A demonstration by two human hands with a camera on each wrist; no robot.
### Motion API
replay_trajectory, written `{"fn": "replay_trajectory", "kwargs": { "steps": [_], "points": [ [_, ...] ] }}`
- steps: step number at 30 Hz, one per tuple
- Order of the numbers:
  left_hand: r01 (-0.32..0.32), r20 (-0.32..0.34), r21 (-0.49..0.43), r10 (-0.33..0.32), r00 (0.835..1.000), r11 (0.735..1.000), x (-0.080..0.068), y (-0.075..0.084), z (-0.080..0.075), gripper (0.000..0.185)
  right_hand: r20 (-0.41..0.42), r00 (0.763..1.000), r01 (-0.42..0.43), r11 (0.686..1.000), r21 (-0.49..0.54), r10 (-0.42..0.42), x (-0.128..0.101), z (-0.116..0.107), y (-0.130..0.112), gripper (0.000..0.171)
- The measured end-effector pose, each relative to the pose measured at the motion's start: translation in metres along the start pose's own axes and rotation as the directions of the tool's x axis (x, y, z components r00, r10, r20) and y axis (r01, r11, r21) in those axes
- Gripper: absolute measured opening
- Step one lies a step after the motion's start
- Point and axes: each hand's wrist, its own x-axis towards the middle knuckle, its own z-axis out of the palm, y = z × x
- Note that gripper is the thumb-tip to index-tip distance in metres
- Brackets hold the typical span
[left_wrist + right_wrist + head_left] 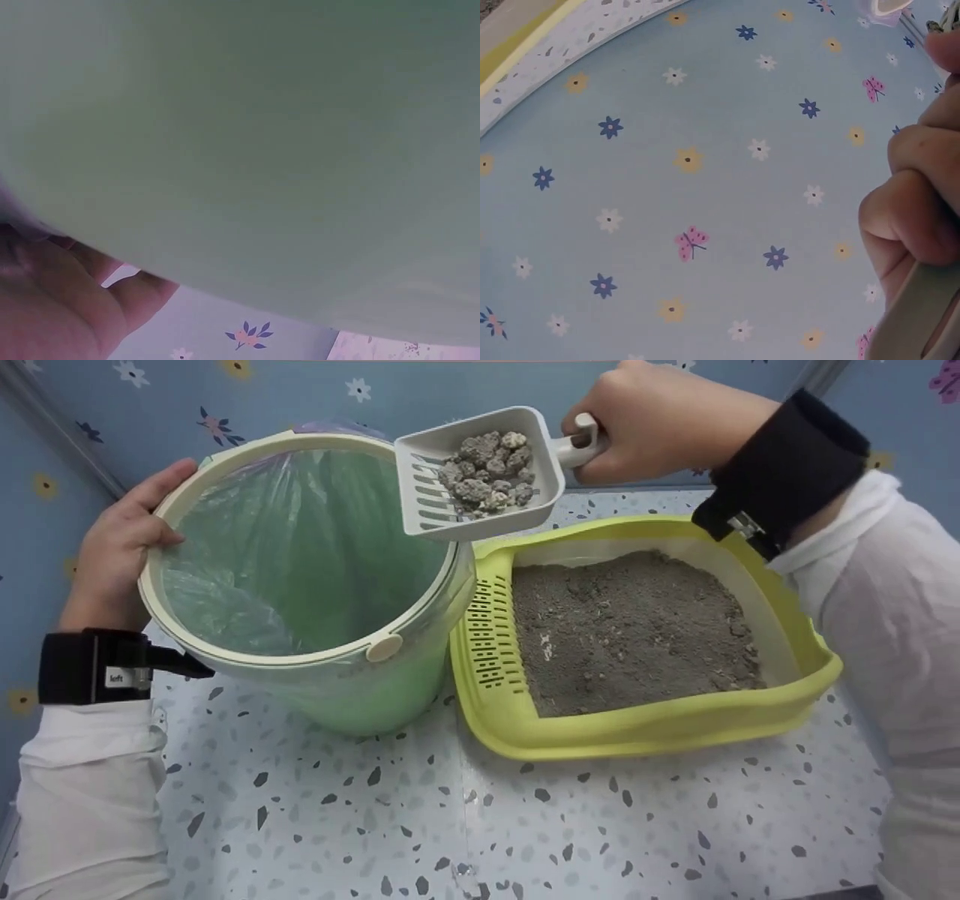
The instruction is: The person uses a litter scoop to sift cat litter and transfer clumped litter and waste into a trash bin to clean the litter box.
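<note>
My right hand (660, 424) grips the handle of a light grey slotted litter scoop (551, 506). Several grey litter clumps (487, 472) lie in its pan, which is held level at the right rim of a green trash bin (382, 697). In the right wrist view, curled fingers (919, 202) wrap the scoop's handle. My left hand (124, 540) holds the bin's cream rim (225, 654) at its left side, thumb over the edge. A clear plastic bag (225, 607) lines the bin, which tilts a little. From the left wrist, the bin's wall (262, 150) fills most of the view.
A yellow-green litter box (637, 727) with grey-brown litter (630, 637) stands to the right of the bin. Both are on a white speckled floor (450, 817). Behind them rises a blue flowered wall (300, 397). Slots pierce the litter box's left ledge (491, 630).
</note>
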Motion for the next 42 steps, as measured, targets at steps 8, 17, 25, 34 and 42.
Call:
{"fn": "replay_trajectory", "kwargs": {
  "steps": [8,17,25,34,42],
  "points": [
    [0.008,-0.005,-0.017,-0.008,1.000,1.000,0.003,0.000,-0.006,0.066,0.009,0.998,-0.057,0.997,-0.060,0.057,0.026,0.000,-0.022,0.020],
    [0.012,0.009,-0.043,-0.011,1.000,0.999,0.002,0.001,-0.009,0.066,-0.041,0.996,-0.085,0.982,-0.167,0.079,0.049,0.006,-0.051,0.014],
    [0.008,-0.008,0.029,-0.008,1.000,1.000,-0.001,0.001,-0.008,0.066,-0.082,0.996,-0.054,0.960,-0.274,0.033,0.056,0.015,-0.070,0.016],
    [0.018,-0.025,0.058,-0.016,1.000,0.998,-0.001,0.003,-0.007,0.066,-0.141,0.990,-0.035,0.909,-0.416,-0.026,0.053,0.023,-0.083,0.018],
    [0.017,-0.032,0.059,-0.015,0.999,0.998,-0.005,0.002,-0.004,0.065,-0.255,0.951,0.014,0.850,-0.526,-0.174,0.046,0.032,-0.083,0.029]
  ]
}}
